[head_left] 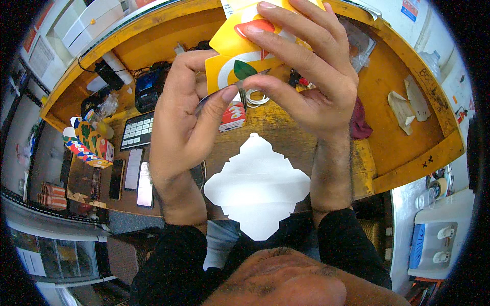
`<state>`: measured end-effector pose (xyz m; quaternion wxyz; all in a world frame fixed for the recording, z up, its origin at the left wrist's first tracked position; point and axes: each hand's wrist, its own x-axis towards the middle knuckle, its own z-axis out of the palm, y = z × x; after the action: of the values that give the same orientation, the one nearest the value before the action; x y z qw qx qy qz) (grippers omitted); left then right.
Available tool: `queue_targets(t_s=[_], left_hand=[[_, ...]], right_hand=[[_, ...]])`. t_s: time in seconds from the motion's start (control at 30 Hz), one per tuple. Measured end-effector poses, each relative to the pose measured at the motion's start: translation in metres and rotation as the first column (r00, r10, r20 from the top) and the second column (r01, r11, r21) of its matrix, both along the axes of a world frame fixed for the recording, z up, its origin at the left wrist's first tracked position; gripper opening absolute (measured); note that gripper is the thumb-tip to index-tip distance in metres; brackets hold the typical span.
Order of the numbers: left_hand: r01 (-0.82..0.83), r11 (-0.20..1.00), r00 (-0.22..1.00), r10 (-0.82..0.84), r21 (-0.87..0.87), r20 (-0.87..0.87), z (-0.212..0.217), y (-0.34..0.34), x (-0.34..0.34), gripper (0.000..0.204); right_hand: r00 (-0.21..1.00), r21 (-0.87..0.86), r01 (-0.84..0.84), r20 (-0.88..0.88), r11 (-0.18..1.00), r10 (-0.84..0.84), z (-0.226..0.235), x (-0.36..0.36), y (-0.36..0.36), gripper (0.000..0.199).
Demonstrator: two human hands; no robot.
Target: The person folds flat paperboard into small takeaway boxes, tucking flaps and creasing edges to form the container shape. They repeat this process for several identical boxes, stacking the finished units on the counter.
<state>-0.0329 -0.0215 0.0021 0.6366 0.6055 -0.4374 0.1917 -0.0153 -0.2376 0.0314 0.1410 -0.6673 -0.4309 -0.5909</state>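
Head view looks down at two hands held up close. Both hands hold a yellow card box [240, 56] with red, white and green shapes on it. It is up in the air, above the surface. The left hand [184, 122] has its fingers curled on the box's lower left edge, with the thumb pressed at the bottom. The right hand [311, 76] has its fingers spread over the top and right side of the box.

Below the hands lies a flat white card cutout [258, 186] with wavy edges. It rests on a brown wooden surface [286, 135] with a raised yellow rim [418, 160].

To the left on the surface lie a keypad [137, 130], three phones [131, 176] side by side, and a stack of bright folded boxes [87, 143]. A small red and white pack [233, 116] sits just behind the left thumb. A dark red cloth [359, 121] lies at the right. White shelves [89, 23] stand at the far left of the room.
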Motion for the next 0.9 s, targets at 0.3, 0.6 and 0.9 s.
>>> queue_targets(t_s=[0.3,0.6,0.9], left_hand=[[-0.213,0.974,0.905,0.166,0.079,0.392,-0.005,0.009,0.016,0.023],[-0.159,0.980,0.893,0.196,-0.123,0.406,-0.014,0.003,0.019,0.035],[-0.127,0.966,0.904,0.206,-0.224,0.376,-0.005,-0.014,0.009,0.041]], right_hand=[[0.993,-0.065,0.029,0.116,0.997,-0.021,0.005,-0.003,-0.001,0.033],[0.999,0.022,0.034,0.016,0.999,-0.034,0.002,-0.029,0.000,0.034],[0.994,0.114,-0.105,-0.010,0.988,0.106,0.001,-0.023,0.004,0.033]])
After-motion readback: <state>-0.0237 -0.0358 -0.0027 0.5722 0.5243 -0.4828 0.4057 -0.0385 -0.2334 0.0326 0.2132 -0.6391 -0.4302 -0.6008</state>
